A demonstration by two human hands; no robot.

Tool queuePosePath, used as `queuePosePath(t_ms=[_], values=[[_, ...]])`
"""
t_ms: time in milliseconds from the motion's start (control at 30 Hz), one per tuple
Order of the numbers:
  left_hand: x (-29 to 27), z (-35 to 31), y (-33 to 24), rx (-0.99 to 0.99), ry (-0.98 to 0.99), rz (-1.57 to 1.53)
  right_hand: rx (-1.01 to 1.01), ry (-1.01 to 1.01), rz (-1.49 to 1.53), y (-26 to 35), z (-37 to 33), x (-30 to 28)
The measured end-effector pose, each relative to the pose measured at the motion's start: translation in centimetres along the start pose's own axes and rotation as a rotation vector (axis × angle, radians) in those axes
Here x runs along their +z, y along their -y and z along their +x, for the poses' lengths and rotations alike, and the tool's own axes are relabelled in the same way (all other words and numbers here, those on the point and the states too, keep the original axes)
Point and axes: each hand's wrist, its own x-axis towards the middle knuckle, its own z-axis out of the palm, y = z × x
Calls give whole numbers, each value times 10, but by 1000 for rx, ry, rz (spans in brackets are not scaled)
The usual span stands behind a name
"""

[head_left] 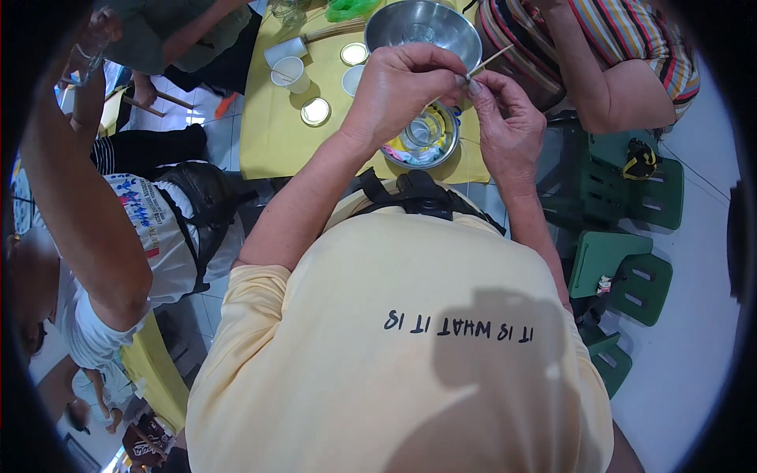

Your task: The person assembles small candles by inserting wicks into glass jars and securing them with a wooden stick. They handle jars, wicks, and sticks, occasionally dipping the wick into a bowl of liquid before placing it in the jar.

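Observation:
My left hand (pixel 402 83) and my right hand (pixel 511 122) meet above the table, fingertips pinched together. Between them is a thin wooden stick (pixel 495 58), its free end pointing up and to the right. What else the fingertips may hold is too small to make out. Below the hands stands a metal bowl (pixel 418 163) with a clear glass jar (pixel 426 130) in it, over yellow and coloured contents. Beyond them is a larger steel bowl (pixel 386 27) with another glass jar (pixel 418 33) inside, partly hidden by my left hand.
On the yellow-covered table (pixel 268 150) are a white cup (pixel 290 75) with a stick, a tipped cup (pixel 285 52), round lids (pixel 315 112) and a bundle of sticks (pixel 335 30). People sit at left and far right. Green chairs (pixel 607 268) stand at right.

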Motion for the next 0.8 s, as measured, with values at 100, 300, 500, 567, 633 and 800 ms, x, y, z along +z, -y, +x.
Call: queuePosePath(t_ms=[100, 300, 500, 567, 633, 800], values=[[2, 0, -5, 5, -44, -38, -9, -28, 35, 0, -1, 0], [-3, 1, -3, -3, -13, -20, 8, -19, 84, 6, 2, 1], [-4, 1, -1, 21, 14, 14, 14, -8, 62, 7, 4, 4], [-3, 1, -2, 17, 20, 7, 16, 2, 46, 7, 5, 4], [-4, 2, -2, 8, 23, 0, 10, 12, 37, 6, 6, 6], [-8, 6, 3, -24, 0, -52, 56, 53, 86, 7, 11, 6]])
